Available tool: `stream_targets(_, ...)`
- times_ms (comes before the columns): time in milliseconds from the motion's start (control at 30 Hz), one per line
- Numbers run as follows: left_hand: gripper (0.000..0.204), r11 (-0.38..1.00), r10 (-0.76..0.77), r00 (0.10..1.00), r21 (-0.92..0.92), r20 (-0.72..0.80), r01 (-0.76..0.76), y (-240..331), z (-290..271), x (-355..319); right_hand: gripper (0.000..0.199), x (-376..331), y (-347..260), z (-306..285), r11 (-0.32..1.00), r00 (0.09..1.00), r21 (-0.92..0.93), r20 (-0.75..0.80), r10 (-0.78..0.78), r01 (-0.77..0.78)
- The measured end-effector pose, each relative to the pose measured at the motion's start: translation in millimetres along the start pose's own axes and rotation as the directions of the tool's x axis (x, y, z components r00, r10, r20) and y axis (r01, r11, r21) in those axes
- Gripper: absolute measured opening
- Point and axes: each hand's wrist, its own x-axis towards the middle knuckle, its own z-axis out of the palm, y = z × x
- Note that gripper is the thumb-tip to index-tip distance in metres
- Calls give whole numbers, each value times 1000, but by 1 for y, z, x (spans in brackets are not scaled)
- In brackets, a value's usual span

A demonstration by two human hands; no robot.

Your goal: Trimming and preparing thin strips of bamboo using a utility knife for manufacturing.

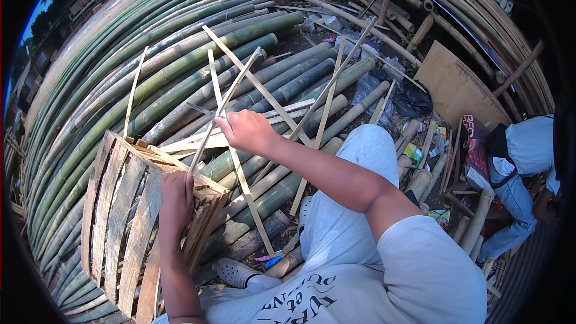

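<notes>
My left hand (176,199) is closed on the lower end of a thin bamboo strip (236,84), which slants up and away to the right. My right hand (249,133) grips a knife by its handle. The knife's blade (200,108) points left and crosses the strip partway along; whether it cuts into the strip I cannot tell. Below my left hand stands a slatted wooden crate (129,204), tilted, with more pale strips lying across its top. Other split strips (255,87) cross over the bamboo poles behind my hands.
Long green bamboo poles (174,75) lie stacked ahead and to the left. A plywood sheet (453,81) leans at the right, near black plastic (414,101) and litter. Another person in jeans (510,219) sits at far right. My shoe (237,272) rests by the poles.
</notes>
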Motion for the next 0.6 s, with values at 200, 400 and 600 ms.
stream_targets(200, 32, 999, -40, 999, 5, 29, 40, 5, 4, 5, 51, 16, 18, -11, 998, 985, 19, -162, 60, -58)
stream_targets(400, 36, 998, -54, 998, 22, 27, 53, -4, 6, -1, 52, 8, 2, 1, 998, 998, 36, -47, -43, 45)
stream_targets(600, 37, 998, -55, 997, 36, 45, 54, -3, 4, -1, 52, -4, -12, 6, 997, 995, 21, -76, -67, 69)
